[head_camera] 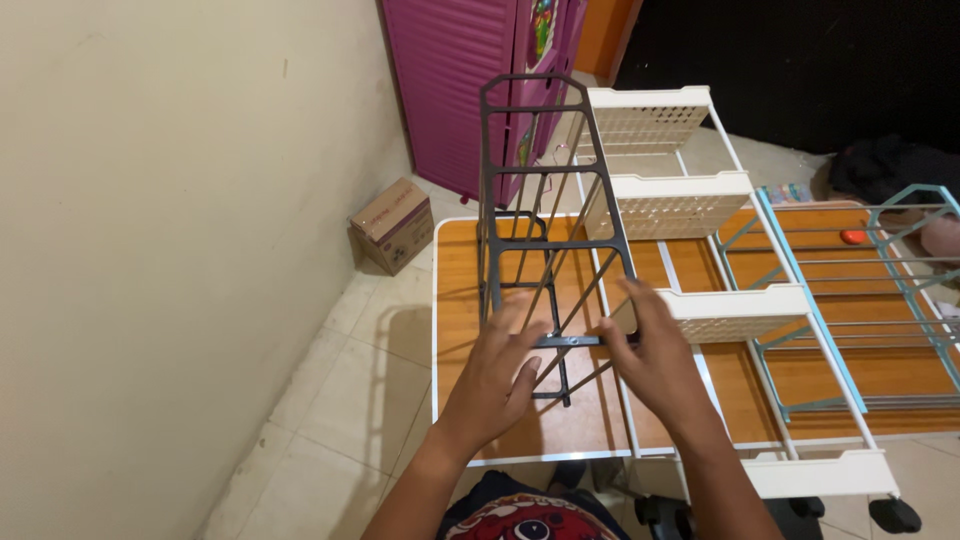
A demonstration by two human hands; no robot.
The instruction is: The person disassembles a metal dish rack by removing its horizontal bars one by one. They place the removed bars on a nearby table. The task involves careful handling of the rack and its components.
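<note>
Presently I steady the dark metal frame [540, 210] upright: left hand [497, 375] and right hand [655, 360] each clasp its lower crossbar [572, 341] above the wooden board [460, 300].

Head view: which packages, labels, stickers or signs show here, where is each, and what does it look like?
Cardboard box: on the tiled floor by the cream wall, left of the wooden board; small, brown, with a pale label on its top.
Stickers: on the purple cabinet door at the back; small, multicoloured pictures, details too small to tell.
No screens or signs show. Both hands, left hand and right hand, hold the dark metal rack frame, which carries no label.
</note>
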